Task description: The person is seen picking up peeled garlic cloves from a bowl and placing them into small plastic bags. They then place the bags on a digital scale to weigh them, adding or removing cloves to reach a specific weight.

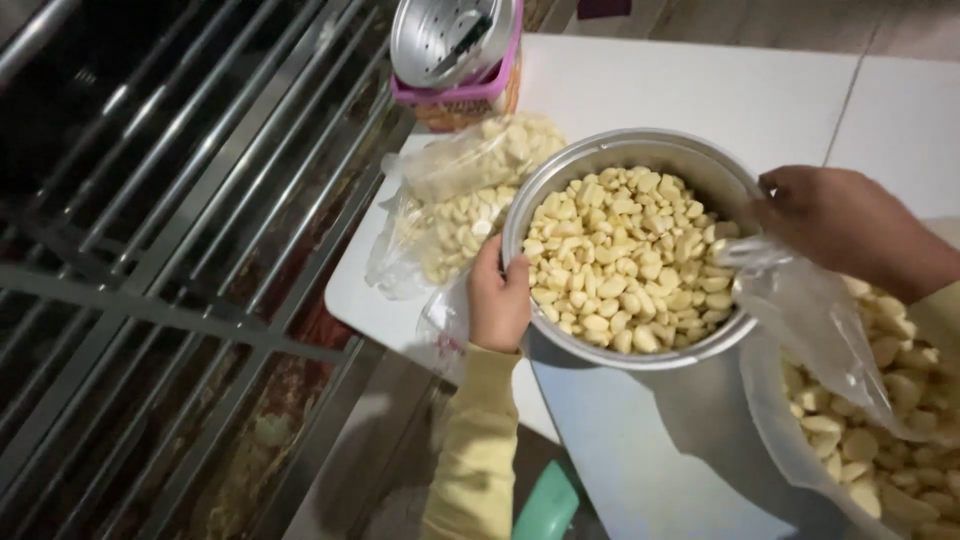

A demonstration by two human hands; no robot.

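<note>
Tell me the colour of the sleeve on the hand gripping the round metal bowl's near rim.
Pale yellow sleeve, seen in the head view.

Bare table (pixel 720 95) is lying open behind the pot (pixel 640 150). Bags of garlic are crowding the pot's left (pixel 465 200) and right (pixel 860 400) sides, a container (pixel 455 95) is blocking the far left corner, and a metal grille (pixel 170 250) is walling the table's left edge.

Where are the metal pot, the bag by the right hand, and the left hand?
metal pot (pixel 560 180), head view, bare rim at upper left.
plastic bag (pixel 810 320), head view, clear film above the garlic.
left hand (pixel 498 300), head view, back of hand on the pot's rim.
</note>
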